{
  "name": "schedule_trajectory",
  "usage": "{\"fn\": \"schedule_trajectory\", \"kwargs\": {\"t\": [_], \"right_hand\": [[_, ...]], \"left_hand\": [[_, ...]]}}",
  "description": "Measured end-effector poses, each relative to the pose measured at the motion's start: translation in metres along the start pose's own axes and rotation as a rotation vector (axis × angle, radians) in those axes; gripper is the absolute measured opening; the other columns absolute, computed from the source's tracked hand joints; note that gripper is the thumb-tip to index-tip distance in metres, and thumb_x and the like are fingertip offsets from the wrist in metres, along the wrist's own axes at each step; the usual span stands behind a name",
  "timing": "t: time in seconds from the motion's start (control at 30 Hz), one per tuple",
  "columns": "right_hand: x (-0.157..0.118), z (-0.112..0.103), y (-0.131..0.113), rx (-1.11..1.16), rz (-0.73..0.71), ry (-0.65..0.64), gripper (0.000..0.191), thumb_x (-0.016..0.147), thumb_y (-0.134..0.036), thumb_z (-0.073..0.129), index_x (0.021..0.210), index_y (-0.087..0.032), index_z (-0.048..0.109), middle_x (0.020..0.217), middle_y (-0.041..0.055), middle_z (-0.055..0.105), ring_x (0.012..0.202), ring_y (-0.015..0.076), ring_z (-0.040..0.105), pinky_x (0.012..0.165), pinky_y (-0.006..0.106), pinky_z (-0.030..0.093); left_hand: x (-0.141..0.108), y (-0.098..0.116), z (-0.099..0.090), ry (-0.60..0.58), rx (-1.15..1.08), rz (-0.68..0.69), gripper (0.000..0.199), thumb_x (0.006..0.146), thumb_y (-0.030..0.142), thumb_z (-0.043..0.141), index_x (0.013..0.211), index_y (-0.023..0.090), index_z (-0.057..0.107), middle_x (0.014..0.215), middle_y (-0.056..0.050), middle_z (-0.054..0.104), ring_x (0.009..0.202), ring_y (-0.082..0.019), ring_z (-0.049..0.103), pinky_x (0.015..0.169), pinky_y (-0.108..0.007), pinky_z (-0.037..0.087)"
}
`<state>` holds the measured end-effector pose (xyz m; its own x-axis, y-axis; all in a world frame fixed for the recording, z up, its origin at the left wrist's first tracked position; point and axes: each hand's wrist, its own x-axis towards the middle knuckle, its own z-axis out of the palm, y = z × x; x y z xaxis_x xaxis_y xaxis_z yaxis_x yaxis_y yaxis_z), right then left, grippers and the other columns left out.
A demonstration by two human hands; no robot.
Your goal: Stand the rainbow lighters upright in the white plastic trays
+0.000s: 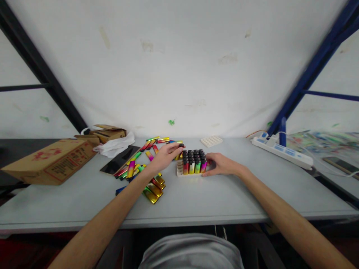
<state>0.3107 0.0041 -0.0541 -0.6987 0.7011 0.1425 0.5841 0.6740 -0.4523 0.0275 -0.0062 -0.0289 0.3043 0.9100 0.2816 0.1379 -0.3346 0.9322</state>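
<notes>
Against a white wall (179, 67), a grey table (218, 201) is placed. On it, a white tray (180, 173) is partly filled with upright lighters (193, 162). A black-topped lighter (181, 145) is pinched by the left hand (165, 155), near the tray's rear left corner. The tray's right end is gripped by the right hand (221, 164). Loose lighters (153, 193) are scattered to the left.

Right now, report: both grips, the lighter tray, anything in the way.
Left grip on a lighter, back left of the tray. Right grip at tray's right end. Tray part-filled, slots showing at left. Loose lighters around left forearm.
</notes>
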Motion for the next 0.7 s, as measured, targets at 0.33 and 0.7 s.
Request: {"fn": "schedule_trajectory", "kwargs": {"t": [0.33, 0.7], "right_hand": [[0.000, 0.000, -0.002, 0.007, 0.037, -0.007, 0.061, 0.073, -0.066, 0.079, 0.103, -0.015, 0.067, 0.092, 0.0075, 0.070, 0.078, 0.0223, 0.057, 0.069, 0.030, 0.041], [0.000, -0.001, -0.004, 0.009, 0.052, -0.015, 0.059, 0.073, -0.066, 0.079, 0.098, -0.014, 0.066, 0.087, 0.0052, 0.067, 0.074, 0.0199, 0.056, 0.066, 0.029, 0.040]], "left_hand": [[0.000, -0.011, -0.016, -0.101, 0.110, -0.040, 0.025, 0.081, 0.034, 0.075, 0.096, 0.015, 0.073, 0.096, -0.010, 0.077, 0.094, -0.025, 0.074, 0.090, -0.040, 0.059], [-0.001, -0.007, -0.031, -0.166, 0.411, 0.030, 0.034, 0.079, 0.024, 0.068, 0.113, 0.018, 0.071, 0.103, -0.011, 0.078, 0.095, -0.026, 0.074, 0.090, -0.040, 0.058]]}}
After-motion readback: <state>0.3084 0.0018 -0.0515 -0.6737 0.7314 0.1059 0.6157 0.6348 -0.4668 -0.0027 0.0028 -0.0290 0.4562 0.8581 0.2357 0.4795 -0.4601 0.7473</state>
